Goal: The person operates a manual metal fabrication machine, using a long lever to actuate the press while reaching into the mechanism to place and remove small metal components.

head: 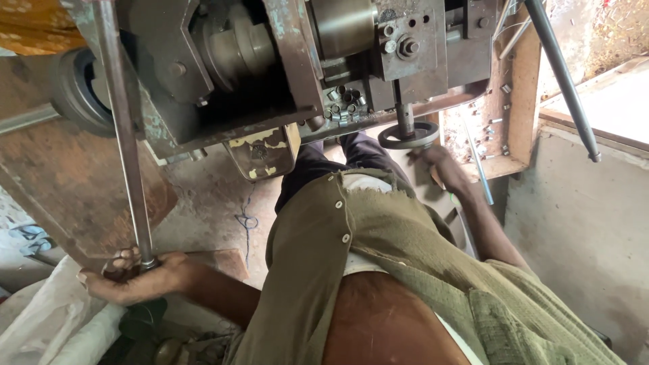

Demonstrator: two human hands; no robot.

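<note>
Two hands busy at machine. My left hand (pixel 135 277) clenched round lower end of long grey steel rod (pixel 125 135), which rises into grimy lathe-like machine (pixel 270 61). My right hand (pixel 439 162) grasping small round handwheel (pixel 408 136). Step: feeding stock, I judge. Next calls for steady push, slow wheel turn.

- The machine (pixel 270 67) fills the view from ten to one o'clock, above the person's shirt (pixel 378 270) at centre.
- A long rod (pixel 128 149) runs from the machine at eleven o'clock down to the left hand (pixel 135 277) at eight o'clock, which grips its lower end.
- The handwheel (pixel 407 135) hangs under the machine just past twelve; the right hand (pixel 439 162) sits at its right, seemingly touching the rim.
- A wooden tray (pixel 524 101) with small metal parts lies at two o'clock, right of the handwheel.
- A sack (pixel 47 318) lies at eight o'clock, below the left hand.
</note>
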